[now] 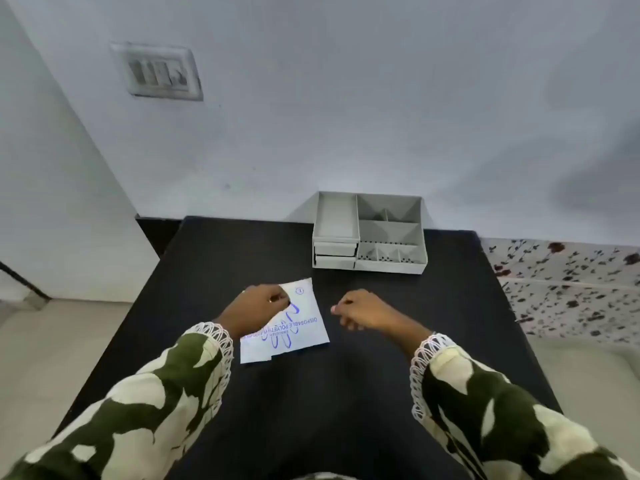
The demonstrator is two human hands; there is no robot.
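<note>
so, a flat white glove packet [300,336] with blue print lies on the black table [221,258], near the middle and a little to the person's left, turned at a slant so the lettering reads upside down from the head view. the left hand [258,306] sits over the packet's upper left part, its fingers [282,298] curled down onto the far edge and pinching it against the thumb; the near half of the packet lies bare on the tabletop, with a second sheet edge showing at its lower left corner.

the right hand [363,310] is just to the right of the packet, apart from it, knuckles up and fingers loosely curled toward the packet; nothing shows in its grasp. whether it touches the table or hangs just above it cannot be told.

both forearms come in from the bottom corners in green-and-cream patterned sleeves [156,393] with white lace cuffs.

at the far edge of the table, against the pale wall [381,116], stands a grey desk organizer [391,266]: a long tray over two small drawers on its left, several open compartments on its right. it is well apart from both hands. a switch plate [157,71] is on the wall up left, and a floral cloth [571,282] lies to the right of the table.
</note>
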